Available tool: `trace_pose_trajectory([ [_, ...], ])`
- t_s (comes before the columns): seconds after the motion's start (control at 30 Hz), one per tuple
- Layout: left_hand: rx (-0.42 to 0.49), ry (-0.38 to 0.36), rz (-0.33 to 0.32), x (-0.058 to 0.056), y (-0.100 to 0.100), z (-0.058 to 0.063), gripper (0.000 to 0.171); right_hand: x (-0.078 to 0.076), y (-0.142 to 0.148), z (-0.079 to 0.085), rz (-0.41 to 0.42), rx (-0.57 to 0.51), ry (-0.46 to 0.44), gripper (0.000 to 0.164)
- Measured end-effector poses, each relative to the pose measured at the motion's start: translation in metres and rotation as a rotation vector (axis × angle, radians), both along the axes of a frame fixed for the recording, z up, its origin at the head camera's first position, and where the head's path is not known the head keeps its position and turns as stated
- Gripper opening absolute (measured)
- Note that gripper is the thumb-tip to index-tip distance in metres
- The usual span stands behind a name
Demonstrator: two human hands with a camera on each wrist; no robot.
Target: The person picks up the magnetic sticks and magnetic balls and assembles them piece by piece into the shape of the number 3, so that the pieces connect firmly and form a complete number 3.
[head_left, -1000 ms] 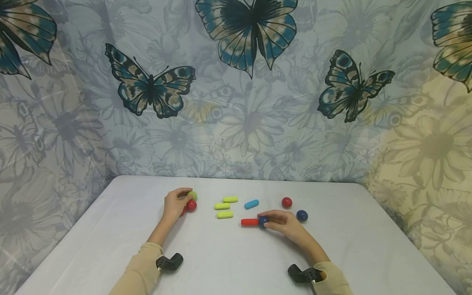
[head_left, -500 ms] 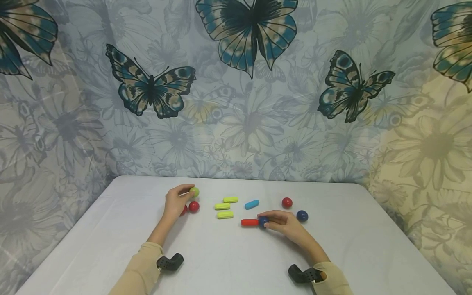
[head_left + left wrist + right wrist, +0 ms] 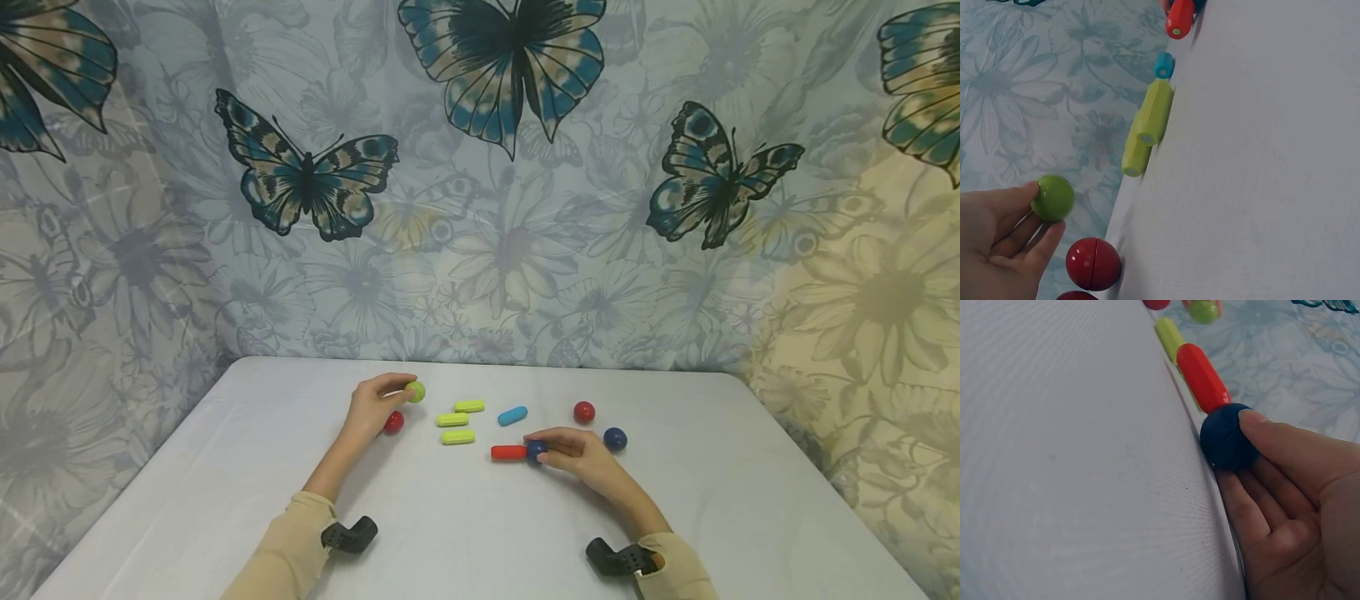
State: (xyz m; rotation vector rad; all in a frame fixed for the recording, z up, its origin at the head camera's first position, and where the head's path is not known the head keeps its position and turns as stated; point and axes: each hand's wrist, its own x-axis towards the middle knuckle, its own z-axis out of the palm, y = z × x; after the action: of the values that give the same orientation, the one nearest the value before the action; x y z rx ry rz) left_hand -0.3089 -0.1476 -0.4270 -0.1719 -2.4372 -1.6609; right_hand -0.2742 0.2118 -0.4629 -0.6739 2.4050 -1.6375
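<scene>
My left hand [image 3: 372, 407] pinches a green ball [image 3: 1055, 198] between thumb and fingertips at the back left of the table. Just below that hand lies a red ball [image 3: 1093, 264], with a second red one partly cut off at the left wrist view's bottom edge. My right hand [image 3: 581, 457] holds a dark blue ball [image 3: 1229, 437] between thumb and fingers. A red rod [image 3: 1202, 377] sticks out from this ball's far side, pointing left, end against the ball. Several yellow-green rods [image 3: 457, 437] lie between the two hands, beside a light blue rod [image 3: 512, 416].
Beyond my right hand are another red ball [image 3: 584, 412] and another dark blue ball [image 3: 615, 439]. The white table [image 3: 450, 533] ends at a butterfly-patterned cloth backdrop [image 3: 510, 275]. Black cameras sit on both wrists.
My left hand has lifted the green ball away from the red balls and carried it to the right. The right hand has stayed in place with the blue ball and red rod.
</scene>
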Motion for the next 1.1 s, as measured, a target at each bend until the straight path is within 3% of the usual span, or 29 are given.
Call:
trace_pose_trajectory([
  [0.53,-0.072,-0.025,-0.324,0.008,0.025,0.0,0.027,0.001,0.0,0.002,-0.001,0.008,0.003,0.038],
  [0.73,-0.102,-0.067,-0.38,0.012,0.034,-0.002,0.027,0.002,-0.001,0.003,-0.002,0.009,-0.006,0.038],
  [0.93,-0.09,-0.04,-0.457,0.015,0.041,-0.005,0.027,0.003,-0.001,0.003,-0.006,0.012,-0.012,0.038],
  [1.1,-0.095,-0.04,-0.484,0.016,0.044,-0.007,0.026,0.003,-0.001,0.003,-0.007,0.014,-0.012,0.039],
])
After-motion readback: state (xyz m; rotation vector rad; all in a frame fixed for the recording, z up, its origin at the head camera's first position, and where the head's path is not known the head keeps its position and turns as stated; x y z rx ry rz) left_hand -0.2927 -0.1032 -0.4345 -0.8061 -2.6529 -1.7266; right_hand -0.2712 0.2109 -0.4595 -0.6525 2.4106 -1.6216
